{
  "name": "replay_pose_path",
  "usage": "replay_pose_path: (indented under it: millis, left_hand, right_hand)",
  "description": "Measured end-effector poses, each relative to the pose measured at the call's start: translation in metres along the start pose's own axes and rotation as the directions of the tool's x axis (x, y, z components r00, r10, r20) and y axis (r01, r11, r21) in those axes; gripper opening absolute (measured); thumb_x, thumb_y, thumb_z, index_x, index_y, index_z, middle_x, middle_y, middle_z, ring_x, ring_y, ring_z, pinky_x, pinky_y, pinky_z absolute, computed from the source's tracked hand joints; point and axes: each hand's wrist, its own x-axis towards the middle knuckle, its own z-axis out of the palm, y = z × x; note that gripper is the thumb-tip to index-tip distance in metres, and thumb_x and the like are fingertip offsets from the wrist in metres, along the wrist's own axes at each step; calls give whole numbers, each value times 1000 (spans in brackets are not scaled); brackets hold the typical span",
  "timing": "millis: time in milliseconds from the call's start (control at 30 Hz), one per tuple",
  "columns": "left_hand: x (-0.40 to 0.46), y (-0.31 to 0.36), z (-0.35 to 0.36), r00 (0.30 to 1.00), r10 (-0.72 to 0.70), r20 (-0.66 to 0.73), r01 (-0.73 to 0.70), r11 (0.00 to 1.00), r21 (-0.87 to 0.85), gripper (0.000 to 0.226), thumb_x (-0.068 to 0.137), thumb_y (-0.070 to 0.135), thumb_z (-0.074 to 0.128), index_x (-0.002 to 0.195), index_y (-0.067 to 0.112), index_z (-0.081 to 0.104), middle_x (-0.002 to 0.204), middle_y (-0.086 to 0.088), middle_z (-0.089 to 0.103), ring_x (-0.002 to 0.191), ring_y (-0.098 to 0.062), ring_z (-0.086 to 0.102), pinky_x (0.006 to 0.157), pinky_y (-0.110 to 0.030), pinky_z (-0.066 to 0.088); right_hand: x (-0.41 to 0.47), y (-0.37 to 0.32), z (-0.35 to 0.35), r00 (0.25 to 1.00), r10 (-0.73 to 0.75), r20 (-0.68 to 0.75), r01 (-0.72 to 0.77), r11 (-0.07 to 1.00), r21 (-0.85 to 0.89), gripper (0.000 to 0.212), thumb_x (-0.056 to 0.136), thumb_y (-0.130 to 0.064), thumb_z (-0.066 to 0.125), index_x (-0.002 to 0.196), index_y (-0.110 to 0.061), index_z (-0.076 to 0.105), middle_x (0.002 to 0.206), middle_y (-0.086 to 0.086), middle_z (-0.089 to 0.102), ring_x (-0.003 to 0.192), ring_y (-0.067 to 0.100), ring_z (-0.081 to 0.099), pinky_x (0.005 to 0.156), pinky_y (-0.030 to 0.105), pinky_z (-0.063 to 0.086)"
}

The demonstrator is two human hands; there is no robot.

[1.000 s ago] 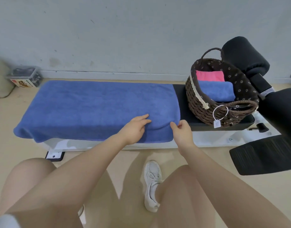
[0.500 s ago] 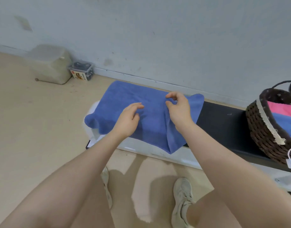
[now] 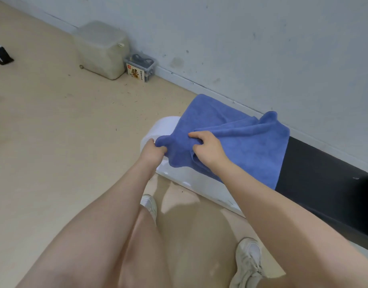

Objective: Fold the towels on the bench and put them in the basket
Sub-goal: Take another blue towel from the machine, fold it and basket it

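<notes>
A blue towel (image 3: 245, 142) lies folded over on the left end of the bench (image 3: 316, 169), its right half doubled onto the left. My left hand (image 3: 153, 151) grips the towel's near left corner at the bench end. My right hand (image 3: 208, 147) pinches a bunched fold of the same towel just to the right of it. The basket is out of view.
The bench's black pad runs off to the right along the wall, with a white base (image 3: 199, 181) below. On the floor by the wall stand a beige container (image 3: 102, 48) and a small clear box (image 3: 140, 67). My shoes (image 3: 249, 265) are in front of the bench.
My right hand has carried the towel's right edge over to the left, doubling the towel. My left hand moved to the near left corner and took hold. The view swung left, losing the basket.
</notes>
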Motion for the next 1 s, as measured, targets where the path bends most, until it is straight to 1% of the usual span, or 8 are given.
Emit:
replay_pose_path:
  millis: [100, 167, 267, 367, 500, 667, 867, 1000]
  left_hand:
    - [1, -5, 2, 992, -41, 122, 41, 999, 5, 7, 92, 6, 47, 94, 9, 53, 75, 1, 53, 69, -13, 45, 51, -14, 37]
    - [3, -10, 3, 987, -57, 148, 60, 998, -16, 16, 92, 8, 50, 76, 10, 52, 56, 3, 57, 60, -9, 42, 42, -6, 36]
    - [6, -16, 0, 982, -102, 159, 102, 995, 12, 31, 93, 13, 50, 62, 12, 46, 35, 8, 52, 59, -9, 43, 55, -15, 34]
    - [6, -13, -3, 993, -68, 92, 80, 989, -128, 27, 91, 12, 46, 64, 14, 42, 58, -4, 48, 67, -17, 43, 63, -20, 34]
    - [-7, 8, 0, 995, 92, -44, -102, 895, -433, 14, 91, 14, 48, 77, 15, 50, 72, -3, 53, 74, -18, 46, 78, -29, 42]
    - [-34, 38, 25, 956, 293, -16, -280, 897, -343, 13, 94, 19, 50, 90, 8, 55, 87, -3, 62, 77, -16, 55, 72, -28, 45]
    - [-64, 54, 74, 874, 439, 209, -426, 899, -105, 10, 91, 11, 52, 93, 16, 60, 80, 7, 60, 78, -10, 55, 71, -22, 46]
    - [-78, 49, 92, 861, 470, 193, -440, 880, -179, 16, 88, 6, 56, 91, 22, 59, 75, 17, 65, 74, 0, 62, 64, -11, 47]
  right_hand:
    - [2, 8, 5, 1000, 20, 19, -20, 1000, 7, 49, 83, 7, 41, 125, -11, 58, 135, 2, 52, 126, 17, 45, 93, 17, 35]
    - [6, 12, 4, 999, 32, 24, -32, 999, 20, 50, 82, 9, 41, 125, -12, 58, 132, 0, 54, 123, 14, 47, 90, 15, 34]
    - [7, 15, 3, 995, 95, 5, -95, 987, 128, 38, 84, 7, 45, 113, -15, 56, 108, -6, 60, 102, 11, 55, 77, 12, 40]
    - [4, 16, -1, 983, 180, -26, -166, 945, 284, 22, 86, 4, 52, 101, -13, 55, 82, -3, 58, 79, 12, 55, 72, 19, 46]
    - [-6, 16, -14, 970, 242, -10, -211, 867, 452, 15, 86, 1, 52, 76, -9, 55, 71, 5, 50, 67, 15, 46, 61, 18, 41]
    - [-25, 17, -42, 948, 307, -85, -172, 717, 676, 12, 88, -6, 53, 77, -10, 56, 77, 10, 49, 77, 23, 45, 72, 33, 42]
    - [-52, 13, -72, 942, 227, -247, -71, 854, 515, 16, 87, -3, 54, 83, -11, 68, 84, 10, 66, 79, 19, 58, 82, 41, 54]
    - [-66, 16, -80, 950, 103, -296, -47, 980, 191, 12, 87, -10, 56, 82, -10, 67, 70, -1, 63, 67, 12, 56, 62, 26, 48]
